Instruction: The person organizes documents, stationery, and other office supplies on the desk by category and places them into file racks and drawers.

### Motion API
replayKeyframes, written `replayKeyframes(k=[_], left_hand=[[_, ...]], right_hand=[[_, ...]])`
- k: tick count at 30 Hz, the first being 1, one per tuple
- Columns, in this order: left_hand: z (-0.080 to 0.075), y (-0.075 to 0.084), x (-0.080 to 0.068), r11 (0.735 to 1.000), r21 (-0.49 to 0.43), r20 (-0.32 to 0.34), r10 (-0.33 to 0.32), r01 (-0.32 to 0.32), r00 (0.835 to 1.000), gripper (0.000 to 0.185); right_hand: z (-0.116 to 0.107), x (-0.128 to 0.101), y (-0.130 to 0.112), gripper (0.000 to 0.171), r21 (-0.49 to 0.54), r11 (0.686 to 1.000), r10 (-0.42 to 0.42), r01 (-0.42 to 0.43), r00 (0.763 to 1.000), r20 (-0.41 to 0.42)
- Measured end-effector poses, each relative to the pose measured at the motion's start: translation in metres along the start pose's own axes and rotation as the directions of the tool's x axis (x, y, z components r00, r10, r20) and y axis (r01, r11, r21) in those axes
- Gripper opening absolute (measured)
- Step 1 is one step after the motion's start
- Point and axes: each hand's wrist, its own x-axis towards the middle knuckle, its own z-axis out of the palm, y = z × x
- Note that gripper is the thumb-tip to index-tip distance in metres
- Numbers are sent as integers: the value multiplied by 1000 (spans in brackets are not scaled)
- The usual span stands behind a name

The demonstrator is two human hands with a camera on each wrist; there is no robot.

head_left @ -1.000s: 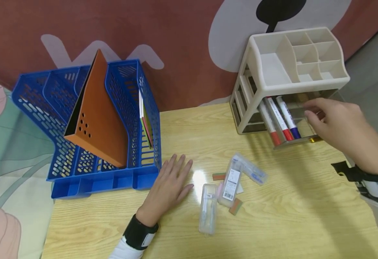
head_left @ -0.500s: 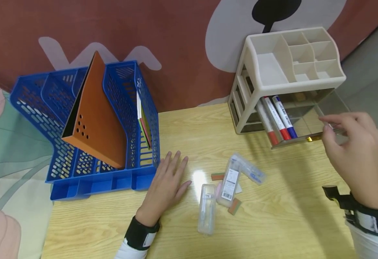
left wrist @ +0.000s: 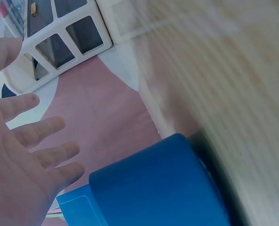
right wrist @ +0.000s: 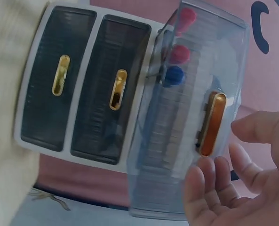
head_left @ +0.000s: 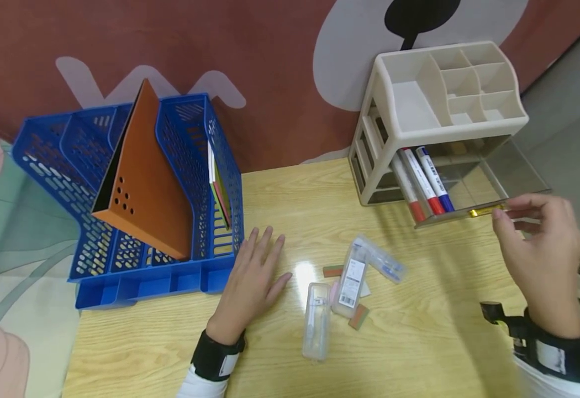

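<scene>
Right hand (head_left: 538,254) loosely open, holding nothing, by pulled-out drawer (head_left: 474,185); left hand (head_left: 252,282) flat on worktop (head_left: 444,331); overextended drawer could tip, spilling markers (head_left: 421,182)

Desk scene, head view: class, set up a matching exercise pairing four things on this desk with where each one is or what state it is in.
Things
1. markers
2. orange file holder
3. left hand
4. clear cases

Places or states
A. standing in the blue rack
B. lying loose in the middle of the wooden table
C. lying in the pulled-out top drawer of the beige organiser
D. flat on the table, fingers spread, holding nothing

Pairs: 1-C, 2-A, 3-D, 4-B
</scene>
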Motion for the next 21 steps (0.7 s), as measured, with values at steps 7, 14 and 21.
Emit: replayKeyframes(k=[7, 14, 21], left_hand=[[-1, -1, 3, 1000, 6, -8, 5, -5, 1000, 72], [0, -1, 5, 1000, 0, 9, 19, -19, 1000, 74], [0, -3, 6, 998, 22, 9, 65, -65, 998, 76]], right_hand=[[14, -6, 13, 28, 361, 900, 220, -243, 970, 105], [24, -8, 15, 33, 922, 181, 312, -343, 909, 277], [21, -5, 21, 21, 887, -101, 270, -451, 846, 460]])
